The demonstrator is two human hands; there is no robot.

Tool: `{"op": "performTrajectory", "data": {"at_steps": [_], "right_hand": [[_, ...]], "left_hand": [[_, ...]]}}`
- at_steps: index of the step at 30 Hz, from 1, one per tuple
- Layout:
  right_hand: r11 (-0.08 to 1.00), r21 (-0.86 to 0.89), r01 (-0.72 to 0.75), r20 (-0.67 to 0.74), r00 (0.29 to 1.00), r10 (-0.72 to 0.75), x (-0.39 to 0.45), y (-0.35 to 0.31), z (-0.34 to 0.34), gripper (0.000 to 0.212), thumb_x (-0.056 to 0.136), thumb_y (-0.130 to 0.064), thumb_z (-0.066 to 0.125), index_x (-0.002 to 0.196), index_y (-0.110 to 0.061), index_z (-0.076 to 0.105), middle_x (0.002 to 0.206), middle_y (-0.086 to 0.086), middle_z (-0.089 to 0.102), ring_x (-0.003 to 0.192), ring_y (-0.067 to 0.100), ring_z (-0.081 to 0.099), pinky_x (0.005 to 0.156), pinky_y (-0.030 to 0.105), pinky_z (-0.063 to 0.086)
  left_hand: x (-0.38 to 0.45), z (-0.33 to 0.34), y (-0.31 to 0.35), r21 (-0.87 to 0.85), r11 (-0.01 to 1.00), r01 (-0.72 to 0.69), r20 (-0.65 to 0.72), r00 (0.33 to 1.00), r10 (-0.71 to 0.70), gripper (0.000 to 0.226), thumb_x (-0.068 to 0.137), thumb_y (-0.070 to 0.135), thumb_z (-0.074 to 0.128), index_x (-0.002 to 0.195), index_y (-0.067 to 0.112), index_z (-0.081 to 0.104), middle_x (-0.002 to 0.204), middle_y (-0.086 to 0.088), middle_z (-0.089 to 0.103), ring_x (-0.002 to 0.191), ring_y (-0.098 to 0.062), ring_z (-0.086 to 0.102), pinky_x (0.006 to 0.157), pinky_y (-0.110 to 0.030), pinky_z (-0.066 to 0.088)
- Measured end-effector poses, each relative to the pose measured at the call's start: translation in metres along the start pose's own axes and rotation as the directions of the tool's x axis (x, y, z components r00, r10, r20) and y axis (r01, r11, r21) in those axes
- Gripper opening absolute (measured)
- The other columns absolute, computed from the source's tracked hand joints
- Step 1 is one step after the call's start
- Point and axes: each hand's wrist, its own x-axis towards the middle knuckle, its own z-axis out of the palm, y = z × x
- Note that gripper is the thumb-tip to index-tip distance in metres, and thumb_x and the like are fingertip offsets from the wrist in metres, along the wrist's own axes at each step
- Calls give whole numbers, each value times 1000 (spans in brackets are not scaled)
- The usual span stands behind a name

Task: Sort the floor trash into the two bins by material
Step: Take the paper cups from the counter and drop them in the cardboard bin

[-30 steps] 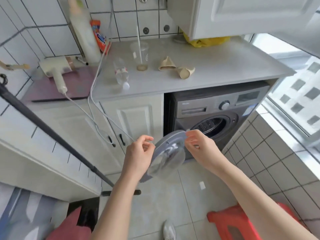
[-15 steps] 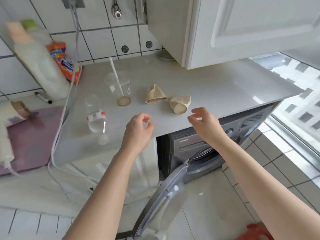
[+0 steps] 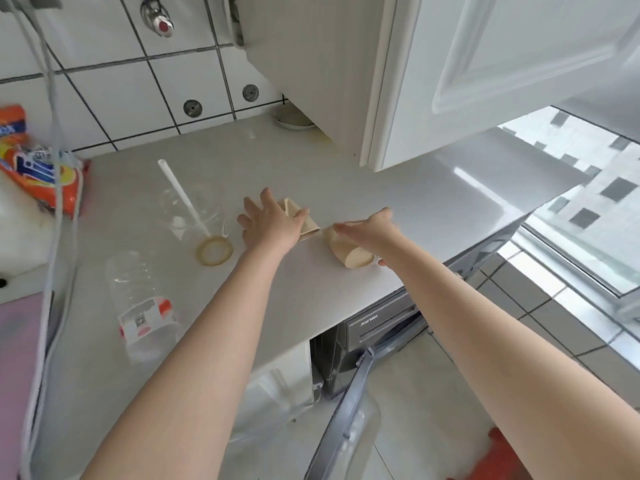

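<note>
Currently, left to right on the surface (image 3: 398, 188): bottle (image 3: 142, 306) lying flat, clear cup (image 3: 199, 220) with straw, two crushed paper cups. Left hand (image 3: 272, 223) is spread over the left cup (image 3: 300, 218), fingers open, not yet clamped. Right hand (image 3: 369, 228) cups the right cup (image 3: 349, 252) from above; closure unclear. Both arms target same-material items together, probably one bin trip. Versus half a second ago, hands have advanced from mid-air onto the cups.

This is a laundry corner in a home. A washer (image 3: 374, 327) sits under the white counter (image 3: 398, 209), with its door (image 3: 349, 410) open. Above the counter hangs a white cupboard (image 3: 485, 64). Behind the counter is a tiled wall (image 3: 114, 95) with a tap (image 3: 159, 19). A soap bag (image 3: 38, 164) lies at the counter's left end.
</note>
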Motion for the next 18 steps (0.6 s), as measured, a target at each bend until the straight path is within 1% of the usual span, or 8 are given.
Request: {"op": "performTrajectory", "data": {"at_steps": [2, 4, 6, 9, 12, 14, 16, 18], "right_hand": [[999, -32, 6, 13, 1000, -6, 4, -2, 6, 86, 68, -51, 74, 127, -9, 27, 129, 15, 39, 117, 36, 46, 90, 46, 50], [999, -46, 15, 20, 1000, -14, 8, -1, 8, 85, 68, -47, 77, 126, -8, 28, 128, 15, 41, 117, 35, 47, 91, 46, 51], [999, -44, 30, 25, 999, -29, 10, 1, 8, 84, 68, -43, 79, 126, -6, 30, 123, 13, 48, 115, 32, 51, 90, 43, 52], [995, -69, 76, 7, 997, -75, 6, 8, 8, 77, 68, -39, 78, 124, -5, 37, 104, 8, 52, 105, 27, 56, 73, 33, 50], [986, -53, 161, -14, 987, -162, 3, 15, 6, 59, 67, -34, 79, 109, -11, 44, 98, 4, 52, 88, 25, 53, 56, 28, 41], [979, -53, 197, -21, 980, -198, 3, 19, 5, 52, 67, -31, 78, 101, -14, 44, 94, 4, 54, 84, 24, 53, 47, 25, 36], [976, -44, 212, -43, 976, -214, 0, 22, 4, 50, 65, -32, 78, 101, -14, 48, 93, 4, 58, 83, 25, 56, 47, 25, 40], [974, 30, 223, -83, 972, -220, -2, 30, 0, 49, 63, -32, 80, 100, -14, 55, 89, 3, 62, 82, 24, 60, 54, 29, 50]], "left_hand": [[9, 6, -1, 74, 997, -16, 33, 999, 14, 94, 77, 56, 66, 149, 21, 17, 157, -14, 11, 138, -41, 18, 108, -49, 28], [17, 10, -3, 85, 996, -38, 68, 997, 33, 98, 74, 56, 70, 148, 21, 17, 152, -14, 22, 135, -41, 22, 107, -47, 29], [23, 12, -6, 83, 995, -62, 87, 995, 55, 94, 72, 56, 71, 145, 19, 24, 143, -15, 36, 129, -41, 30, 104, -44, 31], [24, 15, -10, 37, 995, -91, 71, 994, 88, 81, 67, 54, 76, 129, 18, 39, 128, -14, 46, 120, -38, 38, 97, -40, 35], [19, 15, -12, -73, 989, -130, 22, 991, 132, 80, 60, 46, 81, 124, 19, 40, 120, -10, 47, 114, -33, 44, 93, -38, 40], [12, 15, -12, -158, 974, -161, -15, 987, 160, 78, 60, 37, 83, 123, 21, 40, 117, -4, 46, 102, -25, 49, 84, -32, 42], [5, 17, -12, -218, 959, -183, -40, 983, 178, 75, 64, 29, 83, 125, 23, 39, 115, 1, 43, 91, -18, 45, 76, -26, 37], [-3, 20, -13, -242, 942, -231, -69, 973, 221, 69, 68, 22, 81, 124, 24, 40, 116, 2, 45, 90, -17, 46, 74, -26, 36]]}}
